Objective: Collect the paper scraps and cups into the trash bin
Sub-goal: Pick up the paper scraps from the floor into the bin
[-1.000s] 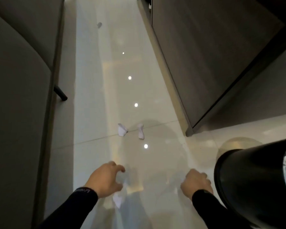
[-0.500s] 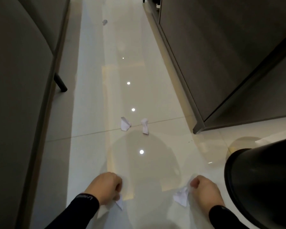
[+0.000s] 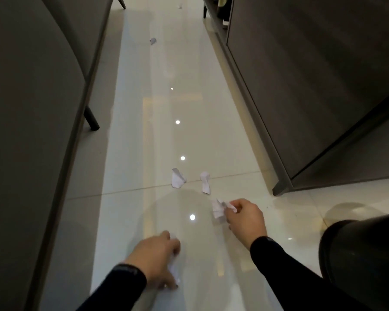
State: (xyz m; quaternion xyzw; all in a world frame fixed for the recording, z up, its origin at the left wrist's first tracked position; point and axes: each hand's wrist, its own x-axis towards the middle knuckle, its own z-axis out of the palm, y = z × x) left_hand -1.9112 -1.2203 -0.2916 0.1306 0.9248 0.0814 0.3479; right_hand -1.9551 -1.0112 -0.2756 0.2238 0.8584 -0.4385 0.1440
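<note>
Grips a small white scrap (image 3: 174, 270) in the left hand (image 3: 154, 259), fingers curled round it, blurred, low over the floor (image 3: 126, 221). Pinches a crumpled scrap (image 3: 218, 211) at the fingertips of the right hand (image 3: 245, 217), just ahead. Looks like mid-pickup with both hands loaded. Calls next, likely, for swinging right to the trash bin (image 3: 357, 254) beside the right forearm and dropping both in. Leaves a folded scrap (image 3: 177, 178) and a twisted scrap (image 3: 205, 184) side by side just beyond the right hand, untouched, and a far scrap (image 3: 152, 40) well down the aisle.

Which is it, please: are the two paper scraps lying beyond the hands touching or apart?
Apart. The head view shows bare floor between the left scrap and the right scrap.
</note>
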